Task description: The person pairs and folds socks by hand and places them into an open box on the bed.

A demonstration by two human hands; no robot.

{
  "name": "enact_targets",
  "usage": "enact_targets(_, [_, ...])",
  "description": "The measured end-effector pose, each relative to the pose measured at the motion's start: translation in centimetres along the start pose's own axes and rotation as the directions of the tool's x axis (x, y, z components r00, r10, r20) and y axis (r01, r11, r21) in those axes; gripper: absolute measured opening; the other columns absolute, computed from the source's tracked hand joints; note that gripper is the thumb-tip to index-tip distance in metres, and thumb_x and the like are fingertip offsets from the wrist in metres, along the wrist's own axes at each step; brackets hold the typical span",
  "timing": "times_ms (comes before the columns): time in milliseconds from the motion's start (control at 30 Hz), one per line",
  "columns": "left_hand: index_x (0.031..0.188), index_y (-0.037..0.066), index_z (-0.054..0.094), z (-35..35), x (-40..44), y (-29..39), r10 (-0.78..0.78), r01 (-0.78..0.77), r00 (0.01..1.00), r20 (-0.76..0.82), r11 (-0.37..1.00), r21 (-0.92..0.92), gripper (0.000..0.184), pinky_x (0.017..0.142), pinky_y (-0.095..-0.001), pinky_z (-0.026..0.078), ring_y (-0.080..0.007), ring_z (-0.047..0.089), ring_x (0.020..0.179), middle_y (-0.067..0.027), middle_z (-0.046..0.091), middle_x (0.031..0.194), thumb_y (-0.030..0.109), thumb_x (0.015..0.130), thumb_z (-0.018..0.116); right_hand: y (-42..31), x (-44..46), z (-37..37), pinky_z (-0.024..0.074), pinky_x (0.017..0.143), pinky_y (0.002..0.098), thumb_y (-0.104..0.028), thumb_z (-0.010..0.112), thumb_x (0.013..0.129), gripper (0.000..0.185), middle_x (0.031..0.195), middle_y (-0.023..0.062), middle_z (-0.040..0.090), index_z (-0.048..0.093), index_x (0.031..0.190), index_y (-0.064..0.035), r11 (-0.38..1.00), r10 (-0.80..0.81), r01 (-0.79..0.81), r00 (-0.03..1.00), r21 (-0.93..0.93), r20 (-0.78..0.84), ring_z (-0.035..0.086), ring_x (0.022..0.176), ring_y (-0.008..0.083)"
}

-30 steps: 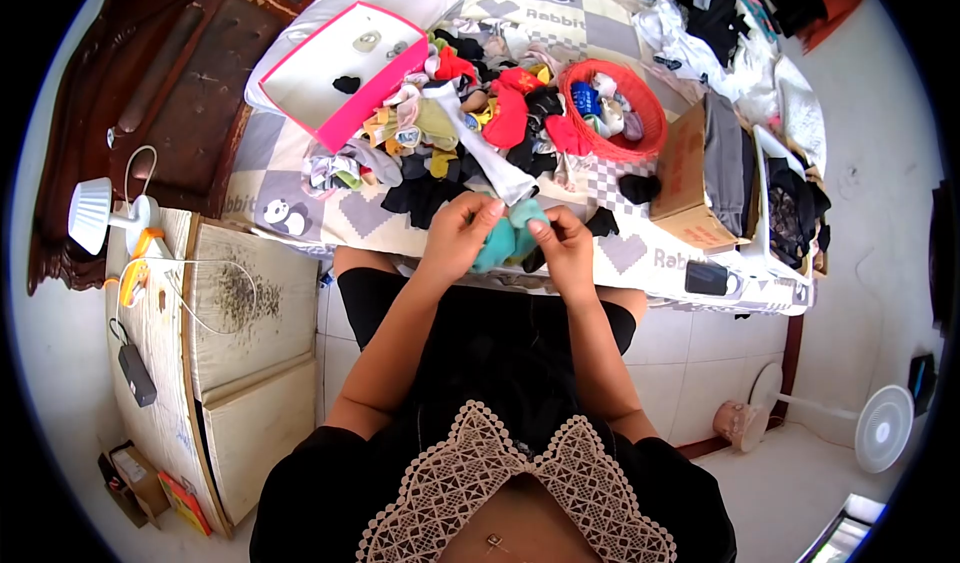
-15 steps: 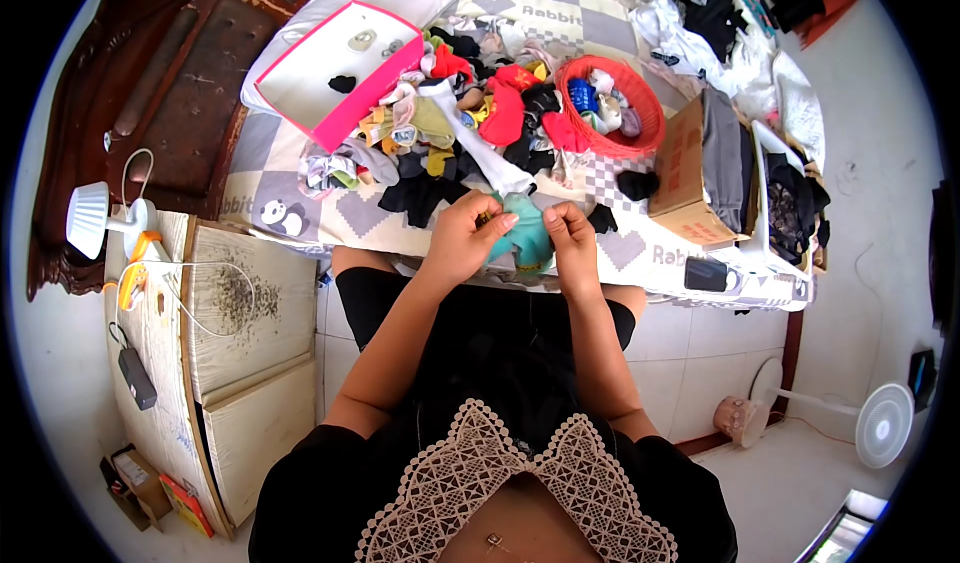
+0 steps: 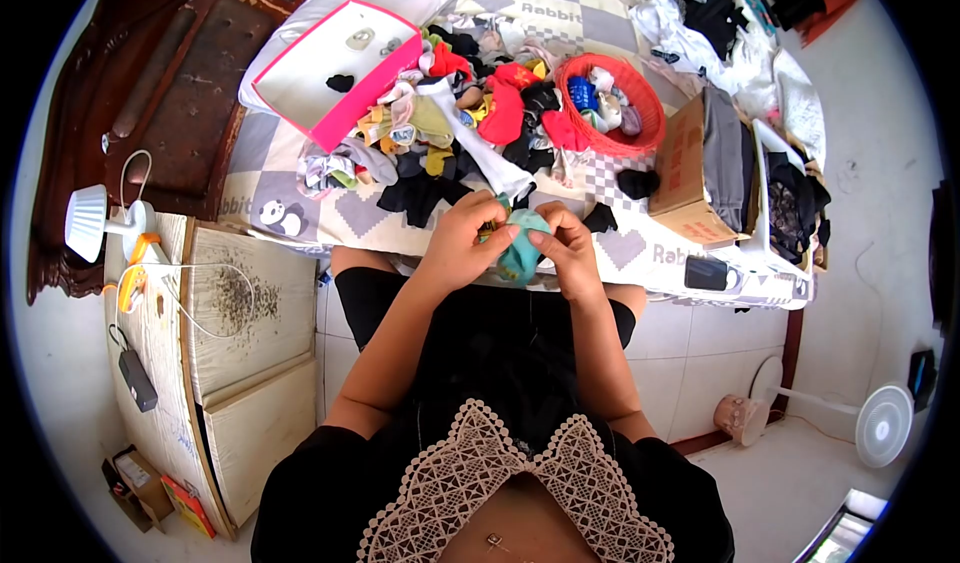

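Note:
Between my two hands is a teal sock, bunched and partly folded over, just off the bed's near edge. My left hand pinches its left side between thumb and fingers. On the other side my right hand grips the upper right part, thumb pressed onto the fabric. My fingers hide some of the sock. Just beyond lies a long white sock, on a heap of mixed socks with black socks at its near side. A red sock is in the heap.
A pink-edged white box with a few small items lies left of the heap. A red basket holding rolled items stands right, beside a cardboard box of dark clothes. A cabinet and a lamp are at left.
The teal sock has gone from spread out between my hands to a smaller, folded-over bunch. My right hand has turned inward and moved slightly closer to my left.

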State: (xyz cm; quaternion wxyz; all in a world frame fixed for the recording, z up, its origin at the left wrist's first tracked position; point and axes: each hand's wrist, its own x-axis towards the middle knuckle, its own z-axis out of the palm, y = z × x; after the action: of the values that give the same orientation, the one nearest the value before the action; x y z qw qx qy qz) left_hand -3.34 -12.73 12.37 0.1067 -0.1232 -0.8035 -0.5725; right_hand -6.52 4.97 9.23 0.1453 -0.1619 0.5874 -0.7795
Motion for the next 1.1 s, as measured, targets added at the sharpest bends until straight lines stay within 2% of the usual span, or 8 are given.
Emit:
enact_targets(133, [0.085, 0.0, 0.056, 0.5, 0.2, -0.3, -0.041, 0.012, 0.984, -0.171, 0.986, -0.164, 0.01, 0.06, -0.0221, 0.038, -0.0086, 0.045, 0.066, -0.0018, 0.048, 0.073, 0.01, 0.083, 0.061, -1.0, 0.1, 0.2, 0.0419, 0.063, 0.0205, -0.004, 0.06, 0.083, 0.019, 0.084, 0.0046, 0.058, 0.044, 0.073, -0.0091, 0.985, -0.078, 0.091, 0.992, 0.147, -0.097, 0.051, 0.071, 0.0062])
enact_targets(200, [0.089, 0.001, 0.056, 0.4, -0.1, -0.7, -0.134, 0.063, 0.965, -0.226, 0.953, -0.297, 0.01, 0.062, -0.0207, 0.038, -0.0071, 0.046, 0.069, -0.0013, 0.051, 0.078, 0.009, 0.084, 0.06, -1.1, 0.1, -0.3, 0.0428, 0.057, 0.0217, -0.007, 0.058, 0.086, 0.018, 0.078, 0.0036, 0.058, 0.045, 0.074, -0.0099, 0.967, 0.15, -0.065, 0.927, 0.248, -0.345, 0.052, 0.067, 0.0075])
enact_targets(333, [0.099, 0.002, 0.056, 0.8, 0.0, -1.7, -0.274, 0.034, 0.894, -0.353, 0.829, -0.559, 0.015, 0.055, -0.016, 0.035, -0.0003, 0.043, 0.065, 0.0021, 0.055, 0.083, 0.008, 0.086, 0.059, -0.7, -0.8, -1.4, 0.0453, 0.061, 0.026, -0.042, 0.052, 0.088, 0.036, 0.079, 0.0051, 0.059, 0.06, 0.09, -0.0074, 0.835, 0.55, -0.544, 0.829, 0.081, -0.101, 0.055, 0.069, 0.0115])
enact_targets(433, [0.102, 0.0, 0.055, 1.7, -0.4, -1.6, -0.268, 0.01, 0.902, -0.339, 0.797, -0.603, 0.018, 0.058, -0.0146, 0.038, -0.0025, 0.049, 0.067, -0.0008, 0.057, 0.087, 0.009, 0.086, 0.059, 1.1, -1.9, 0.8, 0.0435, 0.079, 0.0279, -0.057, 0.047, 0.084, 0.061, 0.101, 0.0087, 0.059, 0.057, 0.113, -0.0044, 0.832, 0.551, -0.553, 0.817, -0.045, 0.17, 0.055, 0.094, 0.0172])
enact_targets(533, [0.104, 0.0, 0.055, 2.4, -1.0, 0.4, -0.41, 0.153, 0.903, -0.126, 0.583, -0.798, 0.02, 0.06, -0.0144, 0.037, -0.0019, 0.048, 0.072, -0.001, 0.057, 0.087, 0.008, 0.086, 0.059, 1.1, -2.1, 2.1, 0.0361, 0.051, 0.0199, -0.062, 0.05, 0.079, 0.071, 0.084, 0.0054, 0.061, 0.049, 0.123, -0.007, 0.701, 0.55, -0.598, 0.801, 0.39, 0.239, 0.051, 0.066, 0.0077])
enact_targets(667, [0.107, 0.001, 0.054, 2.2, -1.2, -1.4, -0.301, 0.141, 0.94, -0.161, 0.771, -0.621, 0.022, 0.062, -0.0145, 0.04, -0.0022, 0.048, 0.067, -0.0006, 0.055, 0.082, 0.006, 0.086, 0.058, 3.1, -0.3, -0.3, 0.0288, 0.041, 0.0183, -0.046, 0.06, 0.081, 0.04, 0.067, -0.0032, 0.056, 0.058, 0.096, -0.0092, 0.657, 0.436, -0.294, 0.899, 0.694, -0.032, 0.041, 0.044, 0.0054])
enact_targets(900, [0.105, 0.004, 0.054, 2.7, -1.8, -2.5, -0.213, 0.204, 0.936, -0.281, 0.977, -0.061, 0.032, 0.074, -0.0264, 0.044, -0.0144, 0.053, 0.086, -0.0054, 0.054, 0.094, -0.001, 0.075, 0.064, -1.7, 1.2, -0.7, 0.0465, 0.056, 0.021, -0.014, 0.064, 0.083, 0.015, 0.081, 0.0024, 0.064, 0.062, 0.094, -0.0034, 0.976, 0.029, 0.065, 0.909, 0.209, -0.415, 0.058, 0.063, 0.0077])
enact_targets(1100, [0.11, 0.003, 0.054, 3.3, 0.3, 1.1, 0.124, -0.095, 0.976, -0.178, 0.982, 0.163, 0.039, 0.083, -0.0297, 0.044, -0.0235, 0.056, 0.097, -0.0113, 0.056, 0.106, 0.0, 0.072, 0.065, -2.0, 0.5, 0.4, 0.0451, 0.069, 0.0232, -0.015, 0.061, 0.086, 0.018, 0.081, 0.0015, 0.062, 0.062, 0.094, 0.001, 0.995, 0.08, -0.067, 0.978, 0.076, -0.193, 0.054, 0.075, 0.0066])
